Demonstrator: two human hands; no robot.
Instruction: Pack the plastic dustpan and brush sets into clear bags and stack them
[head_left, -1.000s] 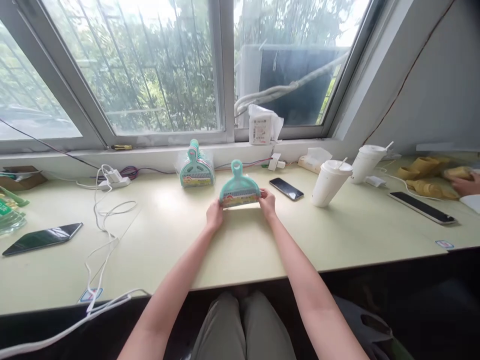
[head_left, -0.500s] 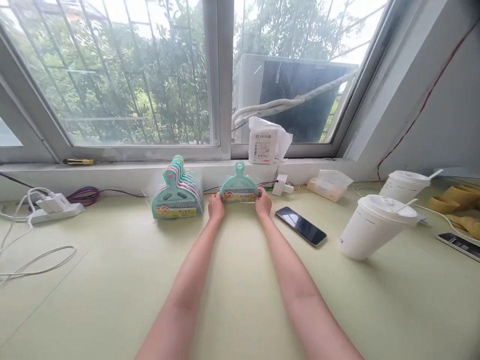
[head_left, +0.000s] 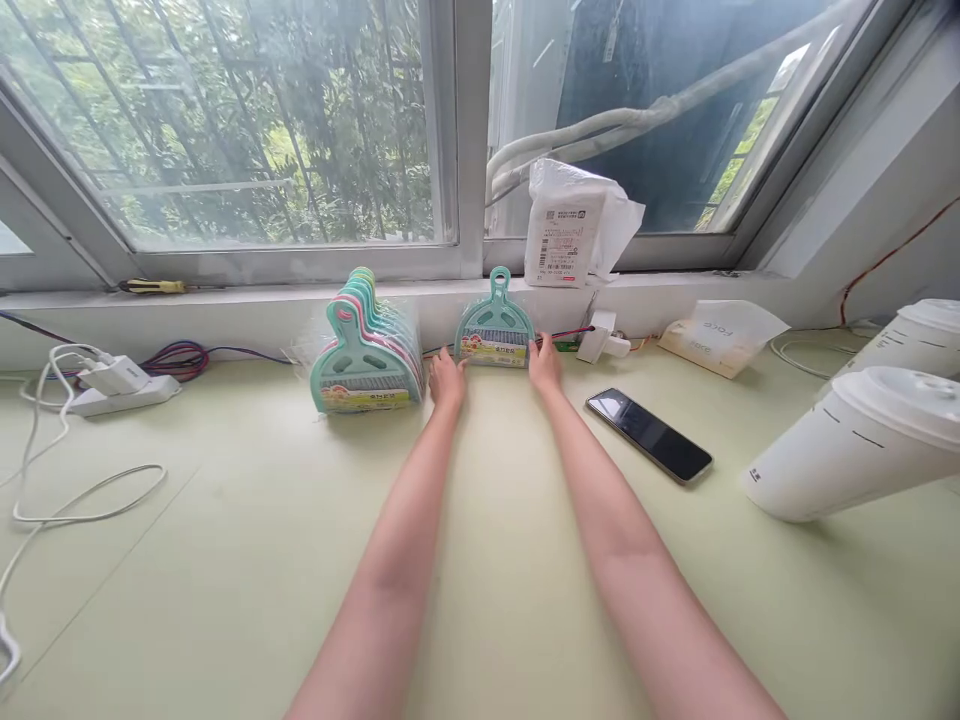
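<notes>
A teal dustpan-and-brush set in clear wrapping stands upright against the wall below the window sill. My left hand is at its lower left edge and my right hand at its right edge, fingers closed on the two sides. Left of my left hand stands a row of several similar wrapped sets, teal, pink and green, packed one behind another with their handles up.
A black phone lies right of my right arm. White lidded cups stand at the right. Left are a power strip and cables. A white package sits on the sill, with a tissue pack below it.
The view has tilted down and come closer, so things look larger. Both hands remain at the sides of the single teal set, their fingers slightly looser than before.
</notes>
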